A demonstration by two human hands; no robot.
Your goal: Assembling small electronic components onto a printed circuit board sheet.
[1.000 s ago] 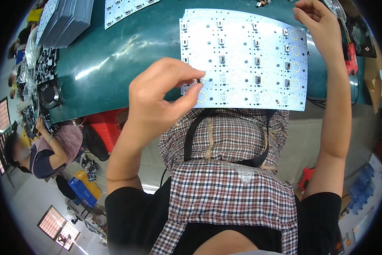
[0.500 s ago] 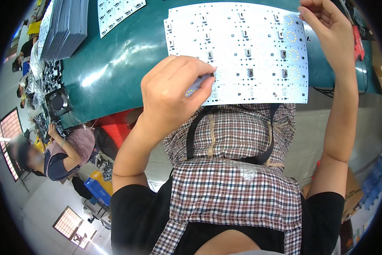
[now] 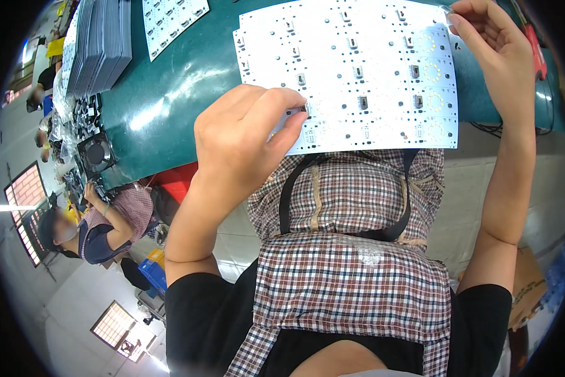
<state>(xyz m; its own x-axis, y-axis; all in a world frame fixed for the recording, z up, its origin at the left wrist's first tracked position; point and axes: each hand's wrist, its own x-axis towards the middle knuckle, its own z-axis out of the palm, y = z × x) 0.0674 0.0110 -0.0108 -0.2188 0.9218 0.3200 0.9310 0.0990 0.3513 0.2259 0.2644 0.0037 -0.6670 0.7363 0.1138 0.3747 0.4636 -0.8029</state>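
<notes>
A white circuit board (image 3: pixel 383 78), with what looks like a second one under its left edge, lies on the green table and juts over the near edge. Rows of small switches (image 3: pixel 364 102) and rings of yellow dots run across it. My left hand (image 3: pixel 238 132) is closed in a pinch over the board's left part, thumb and forefinger at one small dark switch (image 3: pixel 305 109). At the far right corner, my right hand (image 3: pixel 499 60) pinches a small pale, shiny bit that I cannot make out.
On the green table (image 3: pixel 169 119), a tall stack of boards (image 3: pixel 100 53) stands far left, beside another board (image 3: pixel 175 22). A black round-faced unit (image 3: pixel 96 154) and loose parts lie at the left end. A red-handled tool (image 3: pixel 537 53) is at right. A co-worker (image 3: pixel 109 229) sits left.
The board and my left hand have shifted slightly left in the picture. My right hand has moved slightly right, and a shiny bit now shows at its fingertips.
</notes>
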